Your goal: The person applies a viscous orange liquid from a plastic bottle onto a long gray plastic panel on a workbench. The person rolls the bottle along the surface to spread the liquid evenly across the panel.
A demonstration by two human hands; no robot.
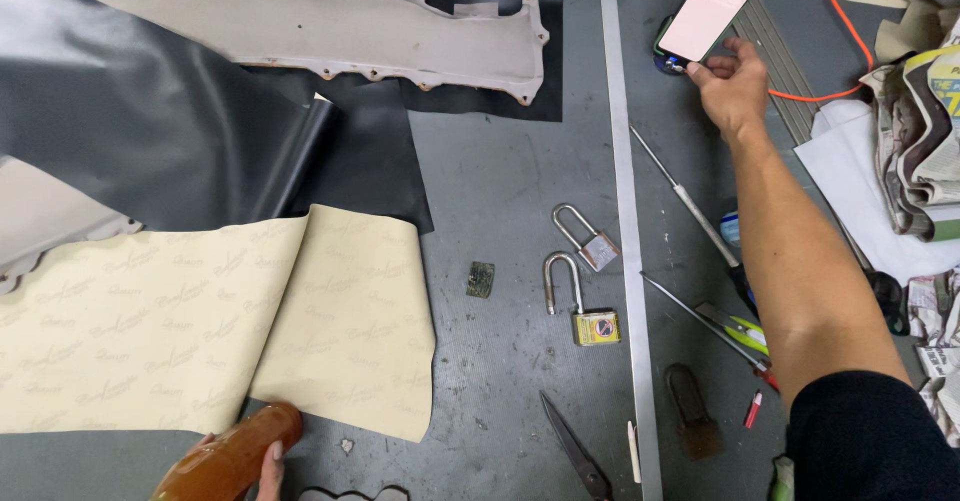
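My right hand point(733, 83) reaches to the far right of the grey work surface and holds a phone point(715, 3) with a lit pale pink screen, tilted up. At the bottom edge, my left hand point(268, 471) grips an amber plastic bottle point(232, 458) lying slanted, just below the lower edge of a beige sheet point(200, 321) that is the underside of black gasket material point(140, 111). A long flat metal cover with bolt lugs point(330, 26) lies at the top on the black sheet.
Two padlocks point(590, 241) point(585, 311) lie open mid-table beside a long steel ruler point(630, 261). Scissors point(575, 446), screwdrivers point(700, 216), a rusty scraper point(690, 411), a small dark square piece point(480, 279), an orange cable point(850, 31) and crumpled newspaper point(925, 141) lie around.
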